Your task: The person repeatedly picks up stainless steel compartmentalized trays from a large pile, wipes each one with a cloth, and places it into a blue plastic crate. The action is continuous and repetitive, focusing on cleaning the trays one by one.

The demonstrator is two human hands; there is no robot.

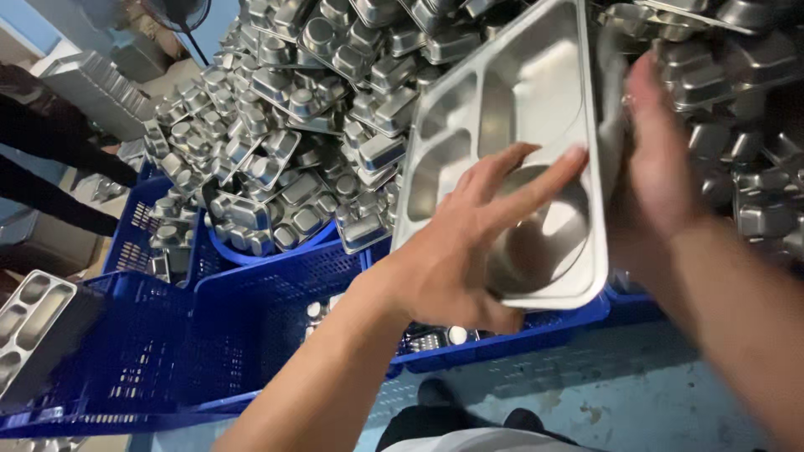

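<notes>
Above the blue crates [251, 326], your left hand [469, 243] spreads fingers across a steel compartment tray [511, 100]; your right hand [662, 159], blurred, grips its far edge, fingertips hidden.

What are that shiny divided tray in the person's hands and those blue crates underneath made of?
The silver compartment tray, held by the left hand and right hand, looks like stamped stainless steel: grey brushed sheen, soft reflections, pressed rounded wells. The blue lattice crates look like moulded plastic: uniform matt colour, regular perforated walls.
</notes>
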